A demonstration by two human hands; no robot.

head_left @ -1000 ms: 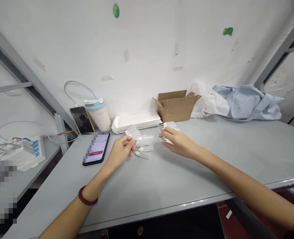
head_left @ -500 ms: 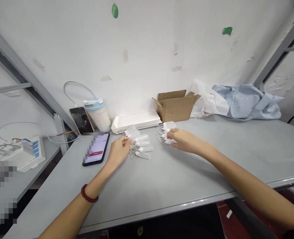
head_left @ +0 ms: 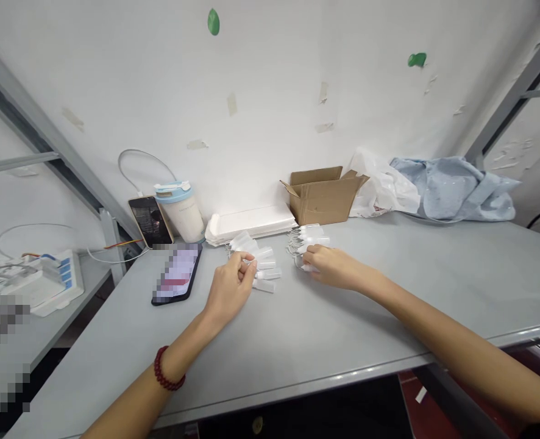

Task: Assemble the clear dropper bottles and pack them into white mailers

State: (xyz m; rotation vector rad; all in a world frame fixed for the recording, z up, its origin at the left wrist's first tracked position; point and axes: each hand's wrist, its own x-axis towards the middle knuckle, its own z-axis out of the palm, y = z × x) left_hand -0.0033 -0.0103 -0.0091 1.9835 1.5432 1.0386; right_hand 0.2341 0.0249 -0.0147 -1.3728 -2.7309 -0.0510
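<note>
Head view showed a left cluster of translucent tubes (head_left: 265, 264) and a right cluster (head_left: 314, 241) on the bench (head_left: 306, 341). The left hand (head_left: 230, 285) pinched narrowly beside the former; the right hand (head_left: 334, 267) curled narrowly at the latter's near end. Whether either hand gripped a tube, I couldn't tell. Behind stood an open carton (head_left: 327, 201).

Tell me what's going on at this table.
A person has small translucent tubes laid in two clusters on the grey table. The left grip is at the left cluster; whether it holds a tube is hard to tell. The right grip is at the near end of the right cluster. Behind are a white stack and an open cardboard box.
</note>
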